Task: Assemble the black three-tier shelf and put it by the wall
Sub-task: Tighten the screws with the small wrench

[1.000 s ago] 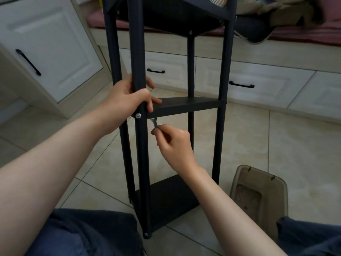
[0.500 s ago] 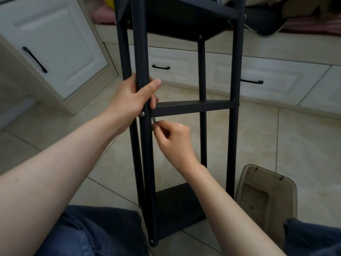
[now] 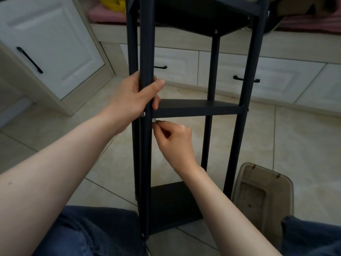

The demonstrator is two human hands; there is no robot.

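Head view: since half a second ago the right hand [image 3: 175, 143] has pushed closer to the frame, so the small metal tool [image 3: 154, 120] it pinches now shows only a silver tip beside the front post [image 3: 146, 43]. A second ago that tool hung clear below the middle tier [image 3: 199, 108].

The left hand [image 3: 132, 100] grips the front post of the black three-tier shelf [image 3: 245, 71]. Its fingers curl round the post just above the joint with the middle tier, the forefinger lying across the post's far side. Right under that grip a silver screw head [image 3: 142, 114] sits in the post.

The right hand's thumb and fingertips are closed on the tool directly below the left hand's grip. The tip is tucked under the corner of the middle tier, touching or nearly touching the post; which one cannot be told.

The shelf stands upright on the tiled floor [image 3: 295, 145] between the person's knees. Its top tier [image 3: 199, 17] is above both hands and its bottom tier [image 3: 171, 206] is below them.

To the right of the right forearm a brown plastic bin [image 3: 262, 191] stands by the shelf's right post. Beyond the hands are white drawers with a black handle [image 3: 246, 79], and to the left of the left hand a white cabinet door [image 3: 46, 43].
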